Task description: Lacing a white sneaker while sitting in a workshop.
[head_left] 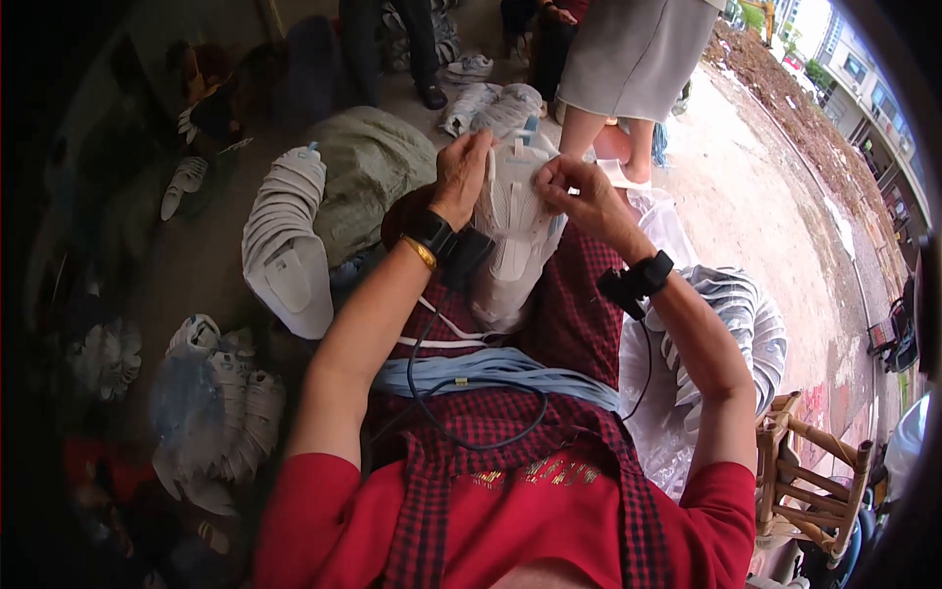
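A white shoe upper (510, 236) lies lengthwise over my lap, on the dark red checked apron (579, 294). My left hand (463, 175) is closed at its upper left edge, gripping it. On the other side my right hand (579, 196) makes a pinch close against the upper; what sits between those fingertips is too small to make out. A bundle of light blue laces (491, 378) rests across my waist, and a few white laces (446, 339) trail beside the upper. Both wrists wear black bands with cables.
Stacked white shoe uppers stand at my left (285, 231), lower left (221, 402) and right (736, 324). A greenish sack (378, 162) lies behind the left stack. People stand or sit ahead, one in a grey skirt (638, 59). A bamboo stool (810, 471) is at lower right.
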`<state>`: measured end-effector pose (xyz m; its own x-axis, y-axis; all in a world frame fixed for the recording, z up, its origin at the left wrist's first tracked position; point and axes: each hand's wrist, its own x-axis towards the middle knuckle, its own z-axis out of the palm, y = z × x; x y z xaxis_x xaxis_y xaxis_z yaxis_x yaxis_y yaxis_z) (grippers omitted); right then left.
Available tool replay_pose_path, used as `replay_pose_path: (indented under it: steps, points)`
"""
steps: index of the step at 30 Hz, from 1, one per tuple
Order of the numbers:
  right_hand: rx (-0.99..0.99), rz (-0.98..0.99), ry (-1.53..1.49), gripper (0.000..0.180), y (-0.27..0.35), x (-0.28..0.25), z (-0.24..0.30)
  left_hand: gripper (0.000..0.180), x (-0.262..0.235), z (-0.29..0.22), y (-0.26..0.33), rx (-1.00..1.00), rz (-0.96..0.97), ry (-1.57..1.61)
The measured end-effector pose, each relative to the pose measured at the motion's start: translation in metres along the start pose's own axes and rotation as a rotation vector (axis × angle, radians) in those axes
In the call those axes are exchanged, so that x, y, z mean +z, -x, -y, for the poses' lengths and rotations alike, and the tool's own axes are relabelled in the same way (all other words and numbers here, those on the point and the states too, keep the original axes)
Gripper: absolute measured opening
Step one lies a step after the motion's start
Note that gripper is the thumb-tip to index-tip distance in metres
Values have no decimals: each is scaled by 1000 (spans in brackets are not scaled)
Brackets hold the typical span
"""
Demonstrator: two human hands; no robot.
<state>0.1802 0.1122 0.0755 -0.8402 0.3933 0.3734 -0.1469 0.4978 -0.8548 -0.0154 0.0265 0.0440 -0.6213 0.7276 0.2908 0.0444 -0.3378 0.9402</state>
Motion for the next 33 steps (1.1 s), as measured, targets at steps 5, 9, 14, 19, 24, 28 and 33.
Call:
replay_pose_path:
  steps: [5,9,14,19,24,28,33]
  points:
    - [135,333,125,7,65,22,31,26,-50,-32,23,-92,76,-24]
    - [-95,525,378,17,107,43,7,23,-89,-55,66,-284,543,-448]
    - [-81,486,402,16,109,49,3,43,-95,-71,149,380,733,-1122]
    - [-84,521,416,18,109,50,8,21,-100,-67,172,310,751,-1196]
    - [71,504,240,21,106,47,15,18,-119,-97,138,-237,356,-332]
    - [72,429,75,36,98,58,25,26,-124,-145,122,-224,283,-174]
    - [30,502,-12,60,61,107,54,24,-108,-230,108,99,311,148]
